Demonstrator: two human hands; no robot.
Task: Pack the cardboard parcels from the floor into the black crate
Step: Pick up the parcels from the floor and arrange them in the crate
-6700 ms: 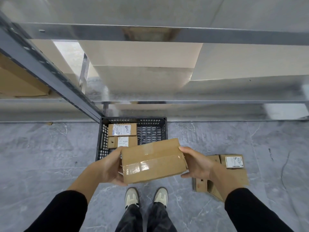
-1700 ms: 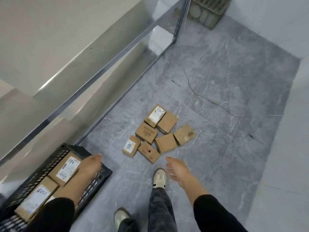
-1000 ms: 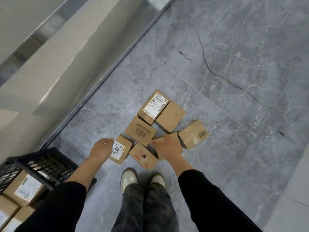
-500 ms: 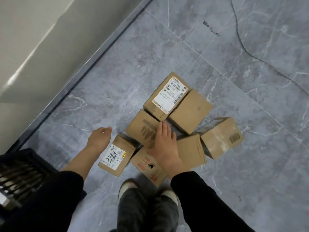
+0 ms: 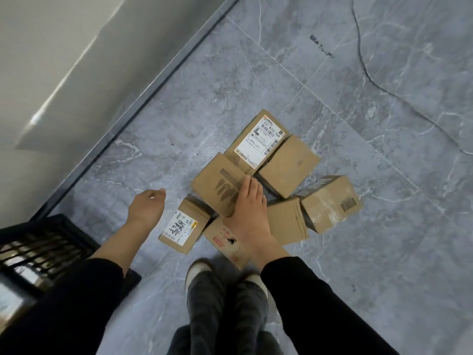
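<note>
From the head view, we are bent over a cluster of brown cardboard parcels lying flat on the grey marbled floor tiles [image 5: 358, 103], just ahead of our shoes.

Our right hand [image 5: 249, 208] lies on the brown cardboard parcel with dark printed marks [image 5: 215, 183]. Its fingers are straight and held together across the top face, and the thumb runs along the near edge. It presses rather than clasps.

That parcel's top looks nearly square and is turned corner-on to us, so we can name no clear long axis. It touches the long white-labelled cardboard parcel [image 5: 261, 139] beyond it.

Our left hand [image 5: 148, 203] hovers apart from the pile, left of the small cardboard parcel with a handwritten label [image 5: 179, 226]. Its fingers bend downward and hold nothing that we can see.

The black slatted plastic crate [image 5: 38, 242] sits at the lower left, past our left arm.

We judge that the printed parcel must travel leftward across our body. The free left hand is nearer its open left side and could close the grip there.
</note>
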